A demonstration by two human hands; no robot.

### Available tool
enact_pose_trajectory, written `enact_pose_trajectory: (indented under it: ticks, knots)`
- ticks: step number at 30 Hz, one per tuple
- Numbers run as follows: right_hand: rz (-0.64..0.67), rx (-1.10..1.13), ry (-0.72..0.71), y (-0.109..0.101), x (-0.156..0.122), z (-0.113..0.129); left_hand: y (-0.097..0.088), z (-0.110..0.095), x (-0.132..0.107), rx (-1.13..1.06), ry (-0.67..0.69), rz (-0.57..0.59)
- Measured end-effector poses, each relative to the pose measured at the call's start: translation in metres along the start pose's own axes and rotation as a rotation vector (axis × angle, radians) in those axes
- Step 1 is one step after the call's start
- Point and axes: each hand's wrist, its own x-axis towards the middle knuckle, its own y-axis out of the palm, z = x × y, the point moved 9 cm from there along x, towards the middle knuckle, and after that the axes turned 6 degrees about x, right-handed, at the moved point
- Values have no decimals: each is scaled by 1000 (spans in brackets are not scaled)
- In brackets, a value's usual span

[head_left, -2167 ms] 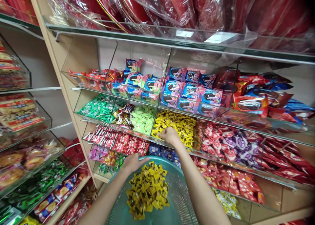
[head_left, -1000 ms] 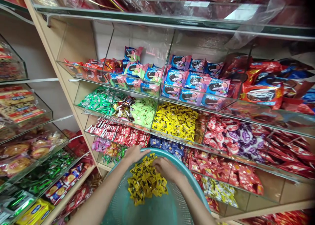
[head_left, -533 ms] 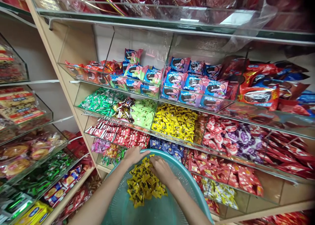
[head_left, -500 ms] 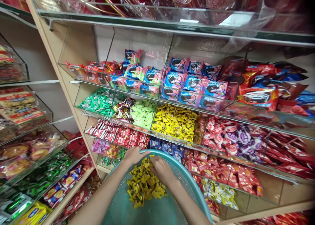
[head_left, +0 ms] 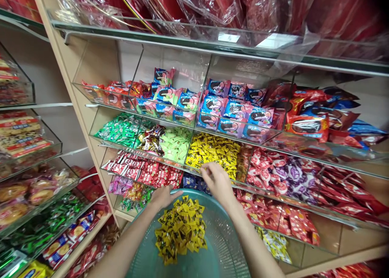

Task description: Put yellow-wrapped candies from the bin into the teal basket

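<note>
A teal plastic basket [head_left: 226,245] stands low in front of me, with a heap of yellow-wrapped candies [head_left: 180,229] inside. My left hand [head_left: 162,197] is closed over the basket's far rim on the left. Above the rim on the other side, my right hand [head_left: 217,182] is raised at the front edge of a shelf bin of loose yellow candies [head_left: 214,150]. Its fingers are loosely bent and apart, and I see nothing in them.
Clear dividers split the shelves. Green candies [head_left: 117,129] and pale green packets [head_left: 176,143] lie left of the yellow ones, red and purple candies [head_left: 293,172] to the right. Blue-pink cookie packs [head_left: 212,103] fill the shelf above. A glass shelf edge [head_left: 194,41] runs overhead.
My right hand has risen out of the basket, away from the candy heap, to the yellow candy bin. My left hand stays on the rim. The view has shifted slightly.
</note>
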Motion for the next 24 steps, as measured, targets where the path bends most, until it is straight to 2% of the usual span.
enact_pose_trajectory:
  ticks: [3, 6, 8, 24]
  knots:
    - [62, -85, 112, -5, 26, -35, 1, 0, 1, -25, 8, 7]
    - [264, -154, 249, 12, 38, -71, 2, 2, 1, -52, -9, 17]
    - [357, -187, 310, 22, 38, -85, 2, 3, 1, -58, -15, 18]
    - [487, -174, 365, 40, 37, -100, 5, 5, 4, -55, 6, -8]
